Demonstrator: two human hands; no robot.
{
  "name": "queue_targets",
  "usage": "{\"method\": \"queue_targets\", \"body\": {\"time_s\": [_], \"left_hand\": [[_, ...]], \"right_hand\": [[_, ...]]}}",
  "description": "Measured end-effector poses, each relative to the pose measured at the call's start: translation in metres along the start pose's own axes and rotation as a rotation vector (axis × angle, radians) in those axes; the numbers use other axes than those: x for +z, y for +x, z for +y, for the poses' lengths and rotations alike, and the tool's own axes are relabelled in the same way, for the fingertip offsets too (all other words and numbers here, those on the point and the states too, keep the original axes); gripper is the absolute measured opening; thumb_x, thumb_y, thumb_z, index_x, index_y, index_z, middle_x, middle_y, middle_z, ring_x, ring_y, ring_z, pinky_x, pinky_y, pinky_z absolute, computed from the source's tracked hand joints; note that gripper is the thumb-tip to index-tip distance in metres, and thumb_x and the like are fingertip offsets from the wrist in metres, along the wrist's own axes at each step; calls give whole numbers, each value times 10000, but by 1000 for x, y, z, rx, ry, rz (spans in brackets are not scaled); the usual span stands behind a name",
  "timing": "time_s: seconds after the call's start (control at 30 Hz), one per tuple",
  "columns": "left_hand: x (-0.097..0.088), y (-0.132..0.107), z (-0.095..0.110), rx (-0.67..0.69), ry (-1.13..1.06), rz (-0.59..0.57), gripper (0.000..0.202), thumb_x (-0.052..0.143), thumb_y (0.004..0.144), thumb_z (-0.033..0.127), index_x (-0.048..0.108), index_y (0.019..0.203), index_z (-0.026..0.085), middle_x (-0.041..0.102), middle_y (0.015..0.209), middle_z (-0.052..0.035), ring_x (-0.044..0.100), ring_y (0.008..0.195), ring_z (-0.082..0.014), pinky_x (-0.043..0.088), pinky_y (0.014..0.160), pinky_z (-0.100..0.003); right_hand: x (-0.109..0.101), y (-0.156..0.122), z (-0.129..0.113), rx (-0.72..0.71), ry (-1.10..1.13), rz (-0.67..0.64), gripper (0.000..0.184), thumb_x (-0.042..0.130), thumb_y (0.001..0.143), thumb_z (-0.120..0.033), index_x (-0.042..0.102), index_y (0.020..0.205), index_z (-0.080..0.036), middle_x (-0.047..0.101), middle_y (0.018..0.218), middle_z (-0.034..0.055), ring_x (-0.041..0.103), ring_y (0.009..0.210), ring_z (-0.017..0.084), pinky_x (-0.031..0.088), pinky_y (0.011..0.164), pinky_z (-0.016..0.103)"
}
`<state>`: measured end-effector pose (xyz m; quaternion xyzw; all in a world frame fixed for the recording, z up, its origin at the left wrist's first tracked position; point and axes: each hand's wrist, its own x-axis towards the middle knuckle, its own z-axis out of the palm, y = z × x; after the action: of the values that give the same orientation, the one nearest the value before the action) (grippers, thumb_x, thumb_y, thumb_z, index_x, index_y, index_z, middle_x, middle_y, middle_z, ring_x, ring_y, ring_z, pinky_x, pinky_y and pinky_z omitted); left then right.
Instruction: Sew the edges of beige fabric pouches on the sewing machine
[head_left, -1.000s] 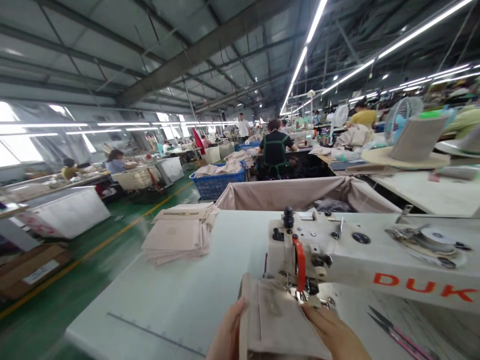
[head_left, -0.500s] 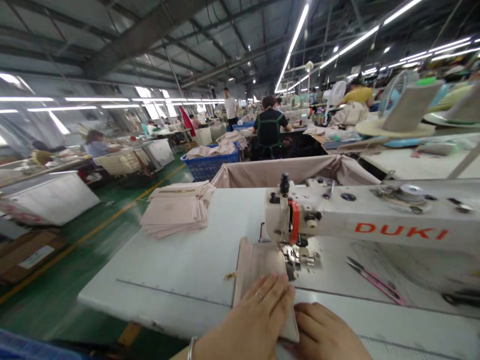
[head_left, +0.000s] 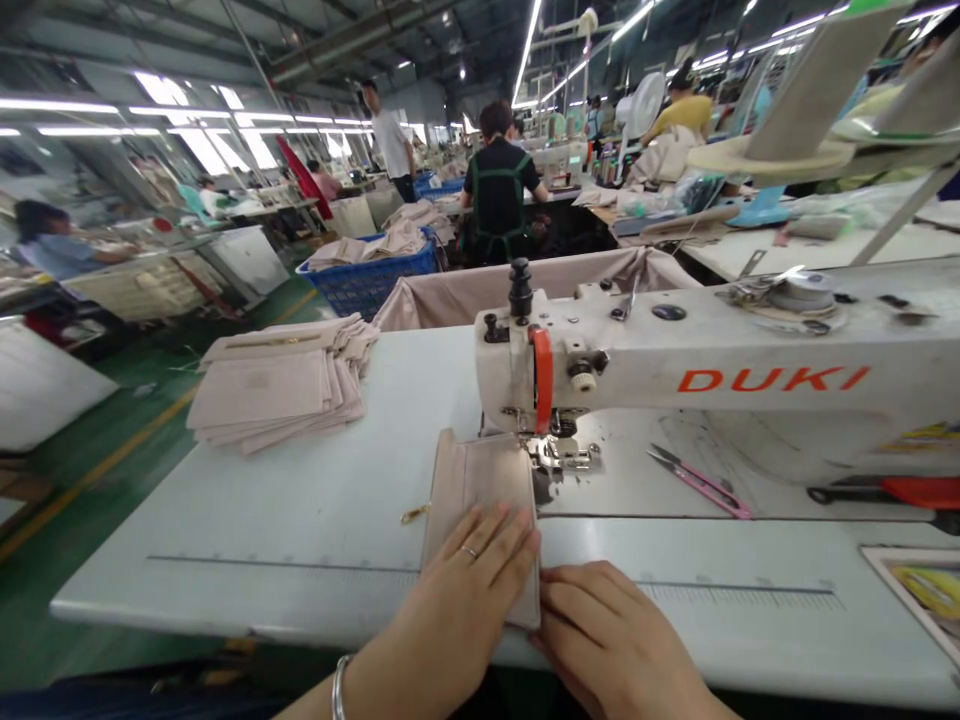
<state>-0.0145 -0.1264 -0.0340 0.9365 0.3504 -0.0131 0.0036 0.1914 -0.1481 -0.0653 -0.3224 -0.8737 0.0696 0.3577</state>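
A beige fabric pouch (head_left: 480,480) with a gold zipper pull (head_left: 415,513) at its left edge lies on the sewing machine table. Its upper right edge reaches the presser foot (head_left: 559,455) of the white sewing machine (head_left: 630,350). My left hand (head_left: 480,580), with a ring and a bracelet, rests flat on the pouch, fingers stretched forward. At the lower right edge of the pouch, my right hand (head_left: 607,620) has its fingers curled together against the fabric; the fingertips are partly hidden.
A stack of beige fabric pieces (head_left: 277,385) sits on the table's left side. Pink-handled thread snips (head_left: 701,480) lie under the machine arm. Beyond the table are a fabric-lined bin (head_left: 450,295), a blue basket (head_left: 367,280) and a seated co-worker (head_left: 499,180).
The camera view has shifted down and right, so the whole scene sits higher and further left. Both hands stay at the pouch, and the pouch remains at the presser foot.
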Motion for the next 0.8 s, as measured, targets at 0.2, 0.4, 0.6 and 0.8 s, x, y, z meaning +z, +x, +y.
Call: {"method": "queue_targets", "body": {"time_s": [0.2, 0.4, 0.6, 0.8], "left_hand": [[-2, 10, -14, 11, -21, 4, 631, 416, 896, 135, 233, 1499, 177, 190, 1584, -62, 177, 1453, -260, 168, 1191, -442], [-10, 17, -16, 20, -38, 46, 542, 433, 927, 169, 316, 1456, 142, 322, 1530, -105, 297, 1399, -286, 233, 1163, -470], [-8, -5, 12, -48, -303, 145, 265, 444, 943, 122, 576, 1170, 164, 617, 1127, -85, 571, 994, -217, 496, 919, -384], [10, -11, 13, -92, -466, 304, 286, 435, 965, 89, 563, 1203, 184, 623, 1126, -56, 552, 1013, -182, 480, 955, -333]], "right_hand": [[1, 3, -1, 76, -28, -38, 122, 535, 918, -143, 645, 910, -195, 665, 915, 43, 593, 922, 188, 476, 810, 330], [-4, 8, 2, 105, 45, -18, 204, 475, 948, -135, 651, 1031, -194, 678, 997, 52, 592, 962, 195, 473, 823, 334], [-18, 4, 0, 135, 79, -55, 242, 456, 953, -143, 642, 1107, -165, 665, 1001, 79, 577, 922, 212, 497, 799, 356], [-19, 4, 0, 124, 110, -44, 230, 482, 927, -116, 645, 1087, -147, 656, 952, 81, 570, 893, 215, 503, 781, 365]]}}
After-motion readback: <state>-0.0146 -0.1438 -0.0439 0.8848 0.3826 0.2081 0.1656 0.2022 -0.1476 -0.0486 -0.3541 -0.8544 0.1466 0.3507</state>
